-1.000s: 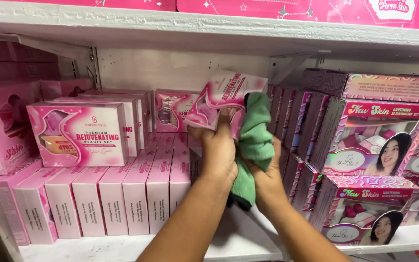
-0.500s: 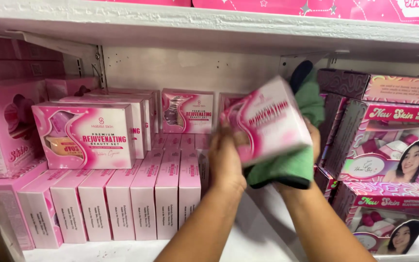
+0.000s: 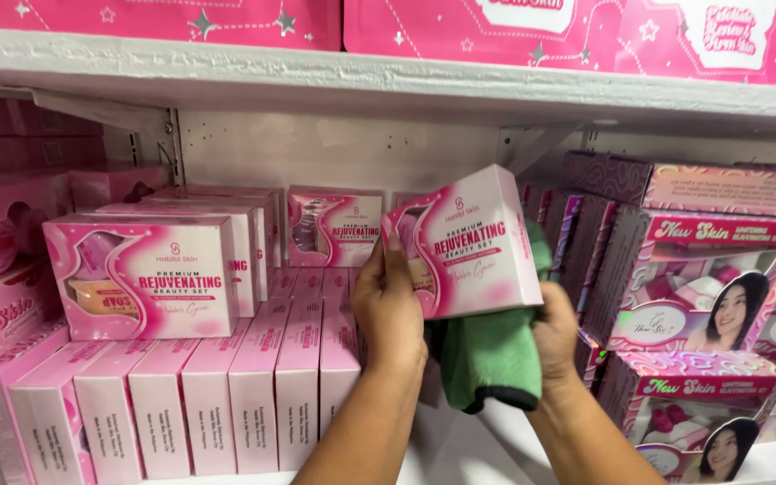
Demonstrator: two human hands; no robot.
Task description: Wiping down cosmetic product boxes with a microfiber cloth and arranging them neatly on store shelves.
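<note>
2 bare forearms rose from the near edge, one left of centre and one to its right. Neither showed a sleeve, watch, bracelet or glove. The left hand (image 3: 391,310) showed its back, knuckles and a thumb with a short, unpainted nail. The right hand (image 3: 557,332) was ringless where visible.

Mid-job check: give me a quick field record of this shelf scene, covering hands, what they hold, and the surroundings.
left hand: grips the left edge of a pink box, lifted and tilted
right hand: holds a green cloth under the box
left of hands: matching pink boxes on a row of narrow pink cartons
right of hands: purple and pink window boxes, stacked
support: white shelf
above: upper shelf board carrying pink packages
</note>
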